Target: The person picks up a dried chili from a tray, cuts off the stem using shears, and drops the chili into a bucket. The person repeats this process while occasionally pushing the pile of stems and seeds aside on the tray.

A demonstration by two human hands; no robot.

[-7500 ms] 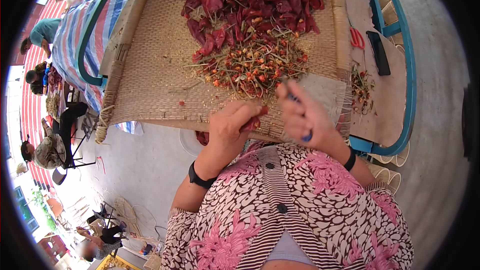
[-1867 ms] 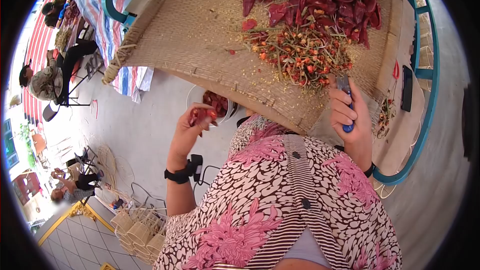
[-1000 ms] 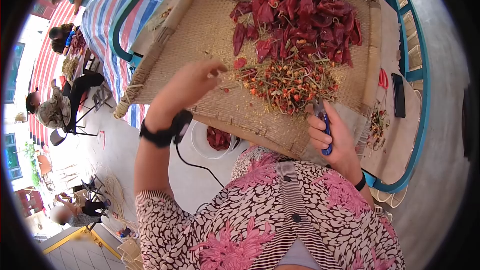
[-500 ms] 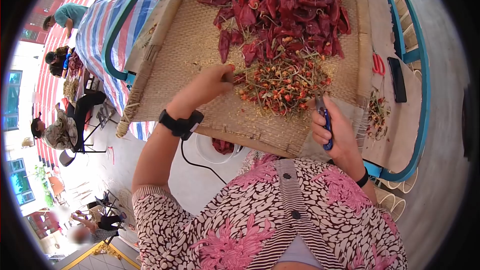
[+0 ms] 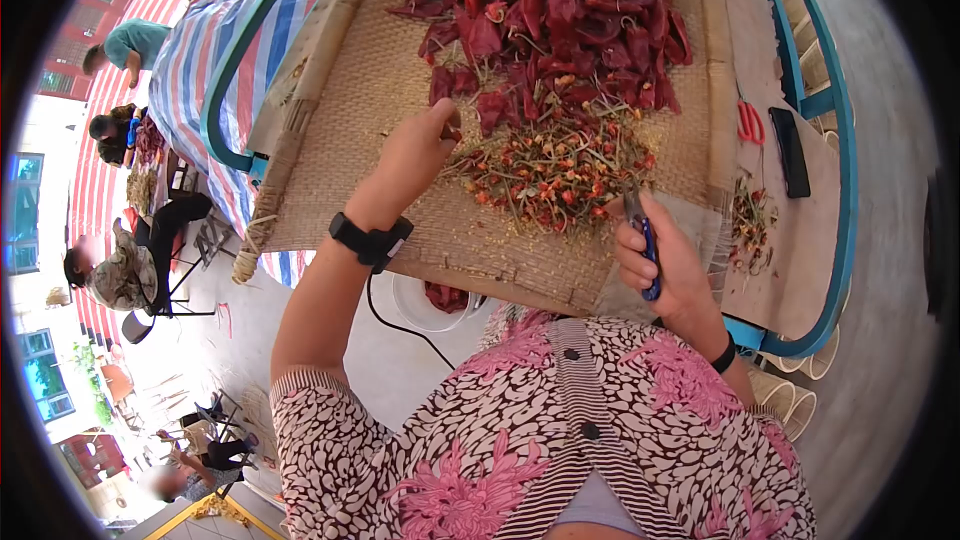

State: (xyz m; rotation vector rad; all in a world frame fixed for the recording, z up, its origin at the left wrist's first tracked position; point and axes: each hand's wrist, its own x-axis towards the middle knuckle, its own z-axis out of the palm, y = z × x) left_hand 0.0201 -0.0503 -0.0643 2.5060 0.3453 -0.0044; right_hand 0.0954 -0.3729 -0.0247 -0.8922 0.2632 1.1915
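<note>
My left hand (image 5: 415, 155) is over the left part of a woven tray (image 5: 350, 90), fingers curled together at the lower end of a dried red pepper (image 5: 440, 85). What lies between the fingertips is hidden. In my right hand (image 5: 665, 255) are small blue-handled snips (image 5: 648, 250), metal tip upward at the right edge of a heap of cut stems and caps (image 5: 560, 175). Beyond that heap, a large pile of dark red dried peppers (image 5: 560, 15) covers the far part of the tray.
Red-handled scissors (image 5: 750, 123), a black phone (image 5: 790, 150) and more stem scraps (image 5: 750, 225) lie on the board at right. A blue metal frame (image 5: 845, 200) surrounds it. Below the tray stands a clear bucket (image 5: 408, 308) containing peppers. Several people sit at far left.
My left hand has moved up and slightly left, from the stem heap's edge to the separate pepper. My right hand keeps the snips almost in place. The view has shifted slightly.
</note>
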